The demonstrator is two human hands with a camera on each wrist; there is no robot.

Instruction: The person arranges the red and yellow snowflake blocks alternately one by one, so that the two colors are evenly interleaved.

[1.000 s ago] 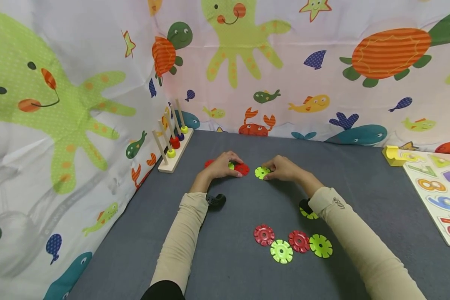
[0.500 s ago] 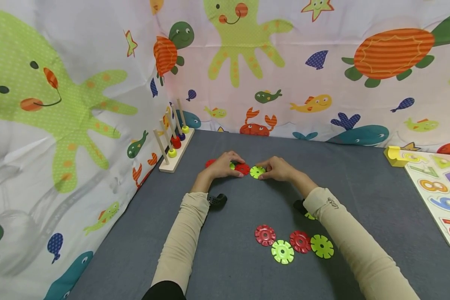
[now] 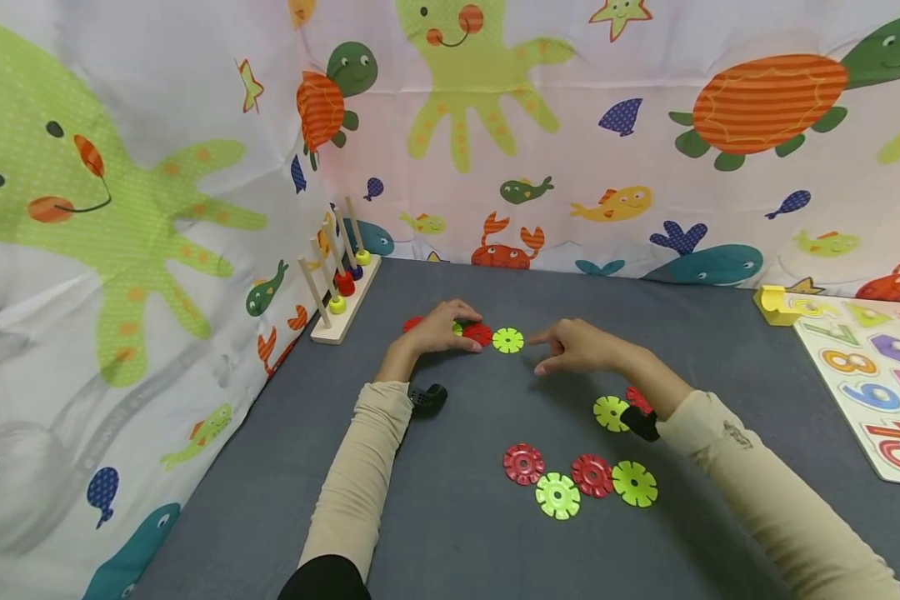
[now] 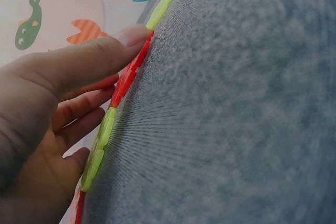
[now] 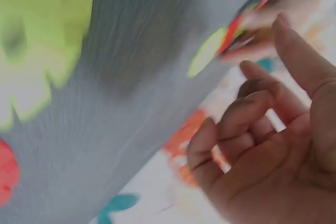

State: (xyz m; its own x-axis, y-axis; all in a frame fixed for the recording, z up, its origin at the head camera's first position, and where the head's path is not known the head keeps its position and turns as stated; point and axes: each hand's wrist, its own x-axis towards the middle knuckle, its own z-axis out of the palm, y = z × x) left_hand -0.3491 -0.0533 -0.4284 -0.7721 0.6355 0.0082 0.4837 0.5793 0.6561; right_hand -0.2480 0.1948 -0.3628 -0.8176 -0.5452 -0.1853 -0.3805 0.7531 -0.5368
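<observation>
My left hand (image 3: pixel 437 329) holds a notched red plastic disc (image 3: pixel 478 335) on the grey surface, its thumb and fingers at opposite edges. A green disc (image 4: pixel 100 150) adjoins that one under the palm in the left wrist view, and a further red disc (image 3: pixel 412 323) shows beyond the knuckles. To the right of the held disc lies a green notched disc (image 3: pixel 507 340); its edge meets or nearly meets the red one. My right hand (image 3: pixel 581 346) hovers just right of it, thumb and index finger apart, other fingers loosely bent, holding nothing.
Nearer me lie red (image 3: pixel 523 464) and green discs (image 3: pixel 557 497) in a row. Another green disc (image 3: pixel 611 413) and a red one (image 3: pixel 639 400) lie by my right wrist. A wooden peg stand (image 3: pixel 345 310) is back left, a number board (image 3: pixel 862 375) at right.
My right hand brought the green disc leftward to the red one, let it go and drew back to the right. The left hand keeps its place.
</observation>
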